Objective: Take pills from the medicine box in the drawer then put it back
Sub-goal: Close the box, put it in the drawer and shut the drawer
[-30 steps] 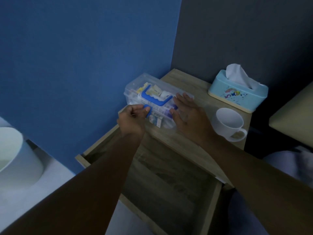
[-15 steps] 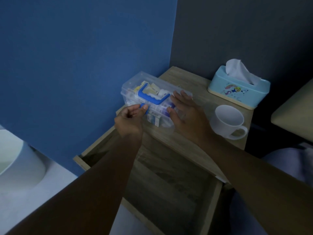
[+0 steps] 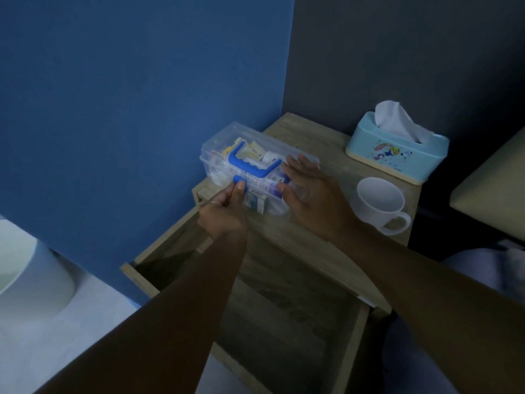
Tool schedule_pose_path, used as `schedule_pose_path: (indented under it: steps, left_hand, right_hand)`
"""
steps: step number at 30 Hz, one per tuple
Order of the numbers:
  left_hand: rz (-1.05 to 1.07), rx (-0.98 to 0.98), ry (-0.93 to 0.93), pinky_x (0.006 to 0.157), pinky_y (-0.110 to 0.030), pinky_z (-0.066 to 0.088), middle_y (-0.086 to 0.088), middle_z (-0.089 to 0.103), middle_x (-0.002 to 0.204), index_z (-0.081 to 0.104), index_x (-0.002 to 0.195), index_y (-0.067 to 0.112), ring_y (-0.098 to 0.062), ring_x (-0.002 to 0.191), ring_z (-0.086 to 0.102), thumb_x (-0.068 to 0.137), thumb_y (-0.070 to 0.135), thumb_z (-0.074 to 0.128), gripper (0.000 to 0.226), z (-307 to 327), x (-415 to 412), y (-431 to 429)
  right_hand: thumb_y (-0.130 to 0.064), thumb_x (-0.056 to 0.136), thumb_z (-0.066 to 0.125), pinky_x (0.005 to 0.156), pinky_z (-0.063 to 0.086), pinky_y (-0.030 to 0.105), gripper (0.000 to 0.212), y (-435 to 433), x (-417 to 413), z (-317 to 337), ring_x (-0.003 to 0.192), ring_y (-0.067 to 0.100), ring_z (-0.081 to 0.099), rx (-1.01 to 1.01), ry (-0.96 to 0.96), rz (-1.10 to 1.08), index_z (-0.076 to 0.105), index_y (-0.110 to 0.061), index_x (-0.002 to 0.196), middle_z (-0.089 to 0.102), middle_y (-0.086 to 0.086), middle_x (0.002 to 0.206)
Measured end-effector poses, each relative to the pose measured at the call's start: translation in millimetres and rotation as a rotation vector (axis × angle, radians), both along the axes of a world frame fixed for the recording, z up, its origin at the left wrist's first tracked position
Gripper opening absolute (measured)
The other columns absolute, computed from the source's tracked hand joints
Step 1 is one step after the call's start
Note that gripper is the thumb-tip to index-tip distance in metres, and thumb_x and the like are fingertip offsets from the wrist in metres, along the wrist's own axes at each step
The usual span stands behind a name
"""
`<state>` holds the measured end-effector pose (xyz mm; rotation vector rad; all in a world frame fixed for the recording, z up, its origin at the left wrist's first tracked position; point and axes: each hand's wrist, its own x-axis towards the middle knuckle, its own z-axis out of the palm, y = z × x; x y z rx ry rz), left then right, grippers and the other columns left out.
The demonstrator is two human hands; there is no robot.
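Observation:
A clear plastic medicine box (image 3: 221, 146) with a blue handle (image 3: 250, 166) on its lid sits on the left part of the wooden nightstand top (image 3: 312, 231). Packets and small cartons show through its walls. My left hand (image 3: 224, 211) pinches the blue front latch (image 3: 238, 179) at the box's near left. My right hand (image 3: 309, 191) lies flat over the box's right end, thumb on the front edge. The drawer (image 3: 284, 317) below stands pulled out, and I see nothing in it.
A white mug (image 3: 380, 203) stands right of my right hand. A light blue tissue box (image 3: 397, 155) sits at the back right. Blue wall lies to the left, dark wall behind. A white bin (image 3: 31, 280) stands on the floor at left. A bed edge (image 3: 491, 189) is at right.
The view has shifted slightly. My left fingers have closed further on the blue latch; my right hand stays pressed on the box, which has not visibly moved.

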<state>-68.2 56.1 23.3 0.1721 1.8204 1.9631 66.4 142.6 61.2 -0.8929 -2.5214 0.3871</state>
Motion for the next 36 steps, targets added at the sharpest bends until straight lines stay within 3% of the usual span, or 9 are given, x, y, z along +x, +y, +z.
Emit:
schedule_pose_path:
  steps: [7,10,13,15,17,21,26,32,36]
  left_hand:
    - [-0.148,0.013,-0.158,0.084,-0.041,0.061,-0.008,0.078,0.091,0.076,0.094,0.012,-0.022,0.090,0.075,0.084,0.021,0.073,0.013,1.8,-25.5,-8.4]
    - [-0.104,-0.177,0.028,0.090,-0.045,0.057,-0.012,0.074,0.101,0.072,0.103,0.015,-0.028,0.097,0.071,0.086,0.029,0.066,0.023,11.7,-49.3,-3.9]
    - [-0.050,-0.254,0.264,0.099,-0.035,0.050,-0.011,0.068,0.114,0.061,0.118,0.012,-0.027,0.108,0.064,0.090,0.029,0.061,0.032,27.3,-74.6,0.8]
    - [-0.091,-0.286,0.383,0.100,-0.027,0.045,-0.010,0.064,0.123,0.055,0.127,0.012,-0.023,0.114,0.060,0.091,0.032,0.060,0.041,33.9,-89.8,6.4]
    - [-0.166,-0.307,0.477,0.106,-0.030,0.042,-0.010,0.058,0.134,0.050,0.134,0.011,-0.023,0.123,0.055,0.092,0.037,0.059,0.050,38.1,-103.1,14.7]
    - [-0.328,-0.444,0.537,0.106,-0.030,0.038,-0.008,0.051,0.144,0.046,0.140,0.014,-0.024,0.131,0.049,0.089,0.054,0.054,0.066,43.1,-119.0,35.2]
    - [-0.508,-0.397,0.241,0.079,-0.035,0.051,-0.015,0.067,0.120,0.062,0.120,0.007,-0.032,0.106,0.066,0.082,0.058,0.061,0.064,40.3,-124.9,49.8]
    - [-0.529,-0.345,0.259,0.076,-0.032,0.052,-0.001,0.069,0.094,0.062,0.083,0.021,-0.015,0.080,0.065,0.084,0.051,0.064,0.030,40.9,-130.1,41.2]
    - [-0.516,-0.370,0.282,0.086,-0.038,0.054,-0.007,0.072,0.104,0.064,0.086,0.021,-0.022,0.089,0.068,0.088,0.043,0.062,0.023,45.7,-122.3,16.2]
  right_hand:
    - [-0.036,0.100,0.050,0.122,0.018,0.031,0.050,-0.4,1.3,2.6,0.149,0.014,0.026,-0.072,0.024,0.006,0.047,-0.011,0.144,0.040,0.004,0.156]
    - [-0.038,0.100,0.050,0.123,0.023,0.041,0.052,-0.7,0.1,2.1,0.150,0.012,0.021,-0.139,0.044,-0.008,0.045,-0.014,0.146,0.036,0.000,0.158]
    - [-0.045,0.099,0.047,0.121,0.024,0.040,0.059,-7.8,-4.9,0.0,0.151,0.014,0.016,-0.164,0.053,-0.071,0.037,-0.017,0.150,0.027,0.000,0.162]
    - [-0.045,0.099,0.050,0.114,0.034,0.030,0.063,-18.3,-6.7,-3.2,0.146,0.008,0.030,-0.212,0.229,-0.167,0.031,-0.016,0.151,0.033,0.004,0.159]
    - [-0.037,0.099,0.053,0.095,0.046,0.010,0.056,-27.1,-6.8,-6.3,0.120,-0.018,0.047,-0.312,0.466,-0.239,0.035,-0.015,0.146,0.050,0.003,0.143]
    - [-0.040,0.098,0.054,0.075,0.060,0.026,0.038,-30.1,-9.3,-5.9,0.094,0.001,0.068,-0.563,0.618,-0.392,0.048,-0.026,0.132,0.067,-0.004,0.118]
    - [-0.043,0.099,0.051,0.073,0.056,0.026,0.030,-25.7,-19.1,-7.7,0.088,0.007,0.070,-0.713,0.634,-0.502,0.063,-0.024,0.120,0.073,-0.004,0.102]
    - [-0.039,0.098,0.054,0.061,0.056,0.024,0.021,-27.0,-21.5,-5.8,0.069,0.001,0.072,-0.790,0.688,-0.545,0.070,-0.027,0.104,0.075,-0.006,0.084]
    - [-0.032,0.099,0.053,0.073,0.062,0.035,0.017,-43.3,-12.6,0.3,0.079,0.011,0.074,-0.833,0.685,-0.504,0.068,-0.024,0.104,0.076,-0.001,0.091]
